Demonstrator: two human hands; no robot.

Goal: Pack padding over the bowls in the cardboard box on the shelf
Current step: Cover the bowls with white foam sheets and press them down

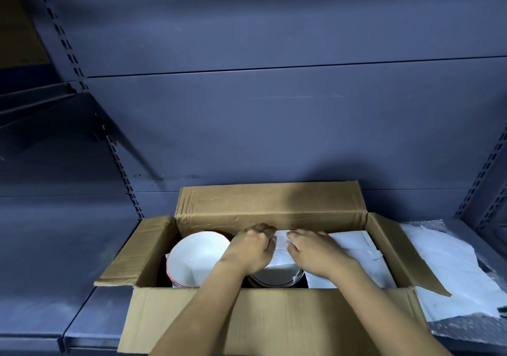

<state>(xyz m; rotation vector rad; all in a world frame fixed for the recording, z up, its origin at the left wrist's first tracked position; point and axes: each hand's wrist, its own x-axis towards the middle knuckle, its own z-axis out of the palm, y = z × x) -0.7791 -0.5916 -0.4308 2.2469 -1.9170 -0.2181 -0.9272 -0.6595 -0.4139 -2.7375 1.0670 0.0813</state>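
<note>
Left hand (248, 248), right hand (315, 254) on padding (354, 241)

Cardboard box (274, 320): 1
Bowls (197, 256): 2
Hands: 2, left hand (247, 248), right hand (315, 254)
Padding (354, 243) in box: 1 sheet
Loose padding (450, 267) on shelf (82, 259): cannot count

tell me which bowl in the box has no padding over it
The red-rimmed white bowl at the left end of the box; the bowl beside it lies partly under the white padding.

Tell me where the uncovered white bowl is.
In the head view, the white bowl sits at the left end of the cardboard box, just left of the left hand and the white padding.
</note>
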